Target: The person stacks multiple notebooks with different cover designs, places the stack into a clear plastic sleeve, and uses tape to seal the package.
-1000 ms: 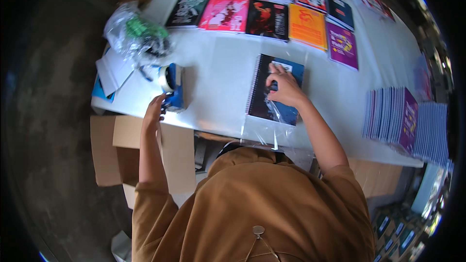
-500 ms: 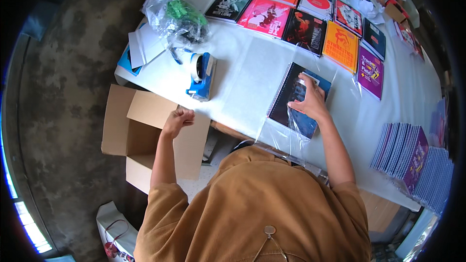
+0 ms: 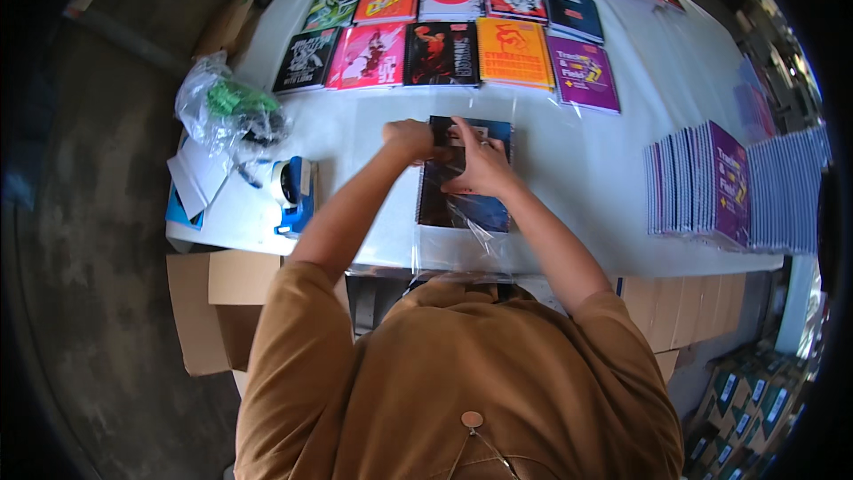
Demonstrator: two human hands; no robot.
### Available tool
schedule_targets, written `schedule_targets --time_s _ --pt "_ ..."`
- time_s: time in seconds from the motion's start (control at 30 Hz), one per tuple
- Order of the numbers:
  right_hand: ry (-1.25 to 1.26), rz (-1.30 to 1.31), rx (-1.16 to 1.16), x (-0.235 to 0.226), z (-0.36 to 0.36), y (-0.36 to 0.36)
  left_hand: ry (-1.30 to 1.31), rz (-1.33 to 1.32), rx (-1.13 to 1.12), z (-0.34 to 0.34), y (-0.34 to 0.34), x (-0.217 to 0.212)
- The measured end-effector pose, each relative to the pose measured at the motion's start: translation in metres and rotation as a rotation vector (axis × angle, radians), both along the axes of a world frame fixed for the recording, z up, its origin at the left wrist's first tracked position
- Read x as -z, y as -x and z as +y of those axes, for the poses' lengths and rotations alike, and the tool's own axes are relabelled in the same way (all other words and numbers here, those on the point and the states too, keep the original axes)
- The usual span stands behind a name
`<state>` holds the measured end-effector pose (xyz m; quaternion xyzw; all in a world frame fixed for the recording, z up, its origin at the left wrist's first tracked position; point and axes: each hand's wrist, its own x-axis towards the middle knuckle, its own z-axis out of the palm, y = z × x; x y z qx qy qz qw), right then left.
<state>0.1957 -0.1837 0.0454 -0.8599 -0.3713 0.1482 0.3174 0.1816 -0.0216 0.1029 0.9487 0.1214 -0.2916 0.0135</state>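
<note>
A dark spiral notebook (image 3: 437, 206) with a blue part along its right side lies on the white-covered table in front of me. My right hand (image 3: 482, 167) rests on its cover, thumb and fingers spread apart. At the notebook's upper left edge, my left hand (image 3: 409, 140) has its fingers curled in; whatever they hold, if anything, is hidden. Clear plastic film (image 3: 462, 253) lies at the notebook's near end and reaches the table's front edge.
Two rows of notebooks, among them an orange one (image 3: 515, 53), lie beyond my hands. A blue tape dispenser (image 3: 305, 196) and a clear plastic bag (image 3: 200, 107) stand left. Spiral notebooks (image 3: 684, 182) are stacked right. An open cardboard box (image 3: 195, 311) sits below the table's left.
My left hand has moved from above the cardboard box to the notebook's upper left edge. My right hand stays on the notebook. The whole view has turned.
</note>
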Motion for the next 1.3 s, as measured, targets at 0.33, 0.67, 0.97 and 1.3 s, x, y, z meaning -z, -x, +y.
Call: schedule_targets --time_s 0.33,0.67,0.97,1.3 --pt "-0.32 0.269 0.606 0.063 -0.03 -0.008 0.341 -0.399 -0.16 0.034 0.05 0.135" --pt "-1.175 0.258 0.279 -0.072 -0.026 0.042 1.459 -1.101 -0.406 -0.013 0.103 0.012" --pt "-0.981 0.063 0.702 -0.061 -0.007 0.044 1.036 -1.546 -0.462 -0.044 0.112 0.012" --pt "-0.921 0.166 0.714 -0.062 -0.013 0.037 0.157 -1.233 0.127 -0.065 0.11 -0.022"
